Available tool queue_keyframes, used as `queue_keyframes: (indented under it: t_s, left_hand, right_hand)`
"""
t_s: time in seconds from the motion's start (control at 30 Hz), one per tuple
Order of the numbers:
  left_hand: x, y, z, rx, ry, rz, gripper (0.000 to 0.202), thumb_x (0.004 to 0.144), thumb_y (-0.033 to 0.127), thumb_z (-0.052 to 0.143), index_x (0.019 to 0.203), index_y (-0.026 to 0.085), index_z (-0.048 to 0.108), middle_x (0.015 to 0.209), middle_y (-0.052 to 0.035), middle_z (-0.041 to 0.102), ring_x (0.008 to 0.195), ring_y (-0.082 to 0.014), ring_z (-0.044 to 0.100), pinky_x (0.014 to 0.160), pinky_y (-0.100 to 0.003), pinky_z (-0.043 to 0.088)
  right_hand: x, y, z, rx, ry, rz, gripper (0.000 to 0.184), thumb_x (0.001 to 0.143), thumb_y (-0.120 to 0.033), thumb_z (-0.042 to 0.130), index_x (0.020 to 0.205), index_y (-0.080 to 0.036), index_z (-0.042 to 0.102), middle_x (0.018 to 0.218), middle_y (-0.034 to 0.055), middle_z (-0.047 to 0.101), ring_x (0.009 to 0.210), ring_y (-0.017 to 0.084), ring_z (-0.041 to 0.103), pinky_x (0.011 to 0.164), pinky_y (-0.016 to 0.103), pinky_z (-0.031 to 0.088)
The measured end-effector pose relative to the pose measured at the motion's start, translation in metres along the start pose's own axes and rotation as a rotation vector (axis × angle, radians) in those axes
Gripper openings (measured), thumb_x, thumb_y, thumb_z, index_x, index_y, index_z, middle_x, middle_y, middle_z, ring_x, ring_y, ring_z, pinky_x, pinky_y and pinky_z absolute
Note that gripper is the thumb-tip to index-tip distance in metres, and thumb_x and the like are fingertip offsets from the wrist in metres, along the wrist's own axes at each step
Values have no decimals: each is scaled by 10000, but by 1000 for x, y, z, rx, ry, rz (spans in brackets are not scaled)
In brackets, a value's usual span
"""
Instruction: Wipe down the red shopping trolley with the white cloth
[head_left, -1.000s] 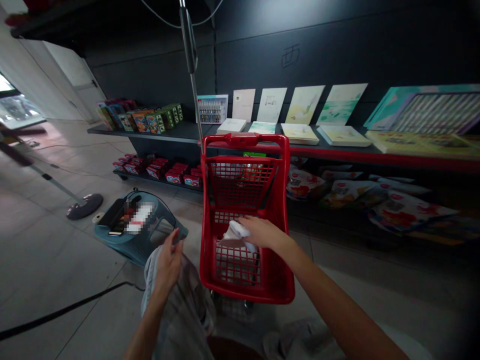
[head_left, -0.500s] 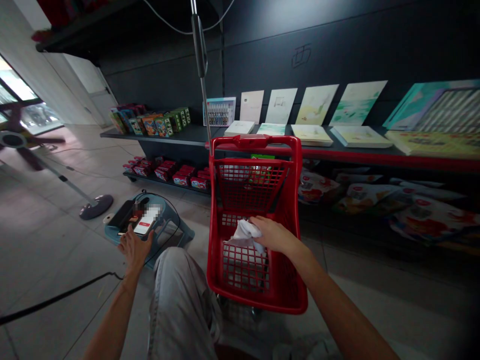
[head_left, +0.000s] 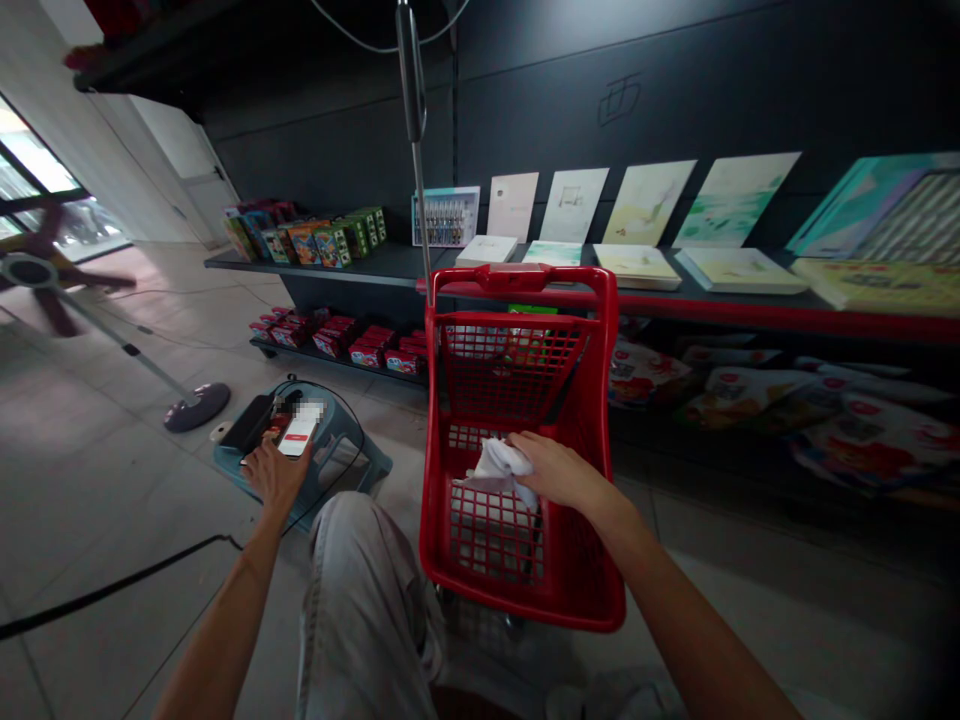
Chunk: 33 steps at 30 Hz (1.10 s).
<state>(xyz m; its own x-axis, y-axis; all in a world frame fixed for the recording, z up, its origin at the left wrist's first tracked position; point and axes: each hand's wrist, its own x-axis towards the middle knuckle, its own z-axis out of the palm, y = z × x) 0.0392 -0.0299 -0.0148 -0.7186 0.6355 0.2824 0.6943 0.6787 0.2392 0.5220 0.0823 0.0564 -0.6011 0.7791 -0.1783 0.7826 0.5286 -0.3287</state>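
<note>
A white cloth (head_left: 501, 465) is bunched in my right hand (head_left: 551, 470), which is closed around it. That hand is inside a small red shopping cart (head_left: 525, 608), over its slotted floor. My left hand (head_left: 276, 478) reaches to a blue-grey plastic stool (head_left: 346, 425) with its fingers spread. It lies at the lower edge of a smartphone (head_left: 300, 432) with a lit, partly blurred screen. Whether the fingertips touch the phone I cannot tell. Beside the phone lies a dark case-like object (head_left: 250, 424).
Behind the cart, a dark shelf (head_left: 405, 262) carries small boxes (head_left: 330, 245), books (head_left: 739, 270) and a pen set (head_left: 445, 218). Snack bags (head_left: 645, 375) and red packs (head_left: 371, 347) lie below. A fan (head_left: 196, 405) stands left; a black cable (head_left: 120, 588) crosses the floor.
The view has shifted slightly, so the cart and shelf appear a little further right. My left hand has moved slightly up along the phone. My right hand still grips the cloth in the cart.
</note>
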Motion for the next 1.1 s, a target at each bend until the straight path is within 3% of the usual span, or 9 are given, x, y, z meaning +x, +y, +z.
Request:
queue_keyframes:
  t_s: [0.17, 0.23, 0.33, 0.43, 0.53, 0.63, 0.77, 0.9, 1.1]
  left_hand:
    - [3, 5, 1, 63, 107, 40, 866, 910, 676, 530, 1459, 17, 409, 1369, -290, 554, 1320, -443, 454, 1099, -586, 327]
    - [8, -4, -3, 67, 149, 43, 791, 953, 648, 477, 1458, 42, 427, 1400, -269, 532, 1335, -425, 444, 1098, -572, 338]
    - [29, -34, -10, 81, 221, -23, 684, 1003, 577, 409, 1487, 96, 432, 1482, -254, 481, 1387, -423, 420, 1123, -599, 331]
    - [63, -75, -12, 85, 106, -88, 709, 992, 588, 422, 1539, 137, 403, 1514, -254, 473, 1379, -457, 453, 1098, -662, 366]
    - [95, -111, -6, 54, -92, -98, 702, 963, 576, 486, 1530, 165, 449, 1486, -250, 512, 1298, -446, 551, 1055, -630, 450]
    - [114, -131, 6, 29, -100, -42, 642, 974, 499, 489, 1503, 136, 493, 1479, -260, 511, 1272, -415, 589, 1057, -577, 489]
    - [127, -141, 18, 15, -44, 35, 586, 980, 402, 490, 1480, 98, 511, 1468, -248, 525, 1304, -383, 571, 1091, -549, 485]
    - [128, -143, 19, 24, -34, 87, 580, 982, 397, 479, 1475, 95, 519, 1450, -225, 548, 1311, -355, 553, 1111, -507, 473]
    - [105, -122, 9, 92, 112, 170, 630, 982, 527, 443, 1468, 135, 532, 1469, -202, 526, 1340, -353, 509, 1123, -469, 435]
  right_hand:
    - [0, 1, 2, 26, -2, -8, 347, 906, -182, 622, 1252, -216, 615, 1352, 102, 654, 1196, 248, 652, 917, 296, 477]
    - [1, 1, 3, 32, -1, -4, 351, 911, -182, 611, 1261, -212, 614, 1372, 109, 646, 1205, 248, 650, 956, 301, 469]
    - [2, 0, 3, 43, -8, 5, 306, 914, -181, 599, 1217, -209, 632, 1341, 121, 661, 1172, 243, 661, 966, 295, 463]
    - [2, -1, 2, 48, -19, 29, 305, 906, -183, 606, 1207, -218, 640, 1307, 125, 672, 1153, 247, 662, 946, 291, 464]
    - [3, 0, 1, 72, -23, 37, 330, 891, -190, 623, 1219, -218, 638, 1276, 119, 679, 1143, 250, 655, 944, 292, 457]
    - [3, 2, 2, 104, -10, 34, 328, 885, -174, 615, 1211, -212, 634, 1277, 114, 672, 1149, 246, 644, 948, 293, 447]
    - [4, 3, 3, 107, -32, 18, 307, 874, -137, 592, 1170, -210, 633, 1297, 108, 657, 1124, 233, 651, 889, 275, 446]
    - [5, 4, 4, 120, -38, 30, 313, 879, -145, 595, 1180, -214, 642, 1307, 108, 656, 1121, 233, 655, 879, 275, 451]
    - [7, 11, 10, 126, -18, 23, 344, 903, -165, 569, 1234, -224, 640, 1324, 109, 654, 1158, 239, 649, 922, 285, 459]
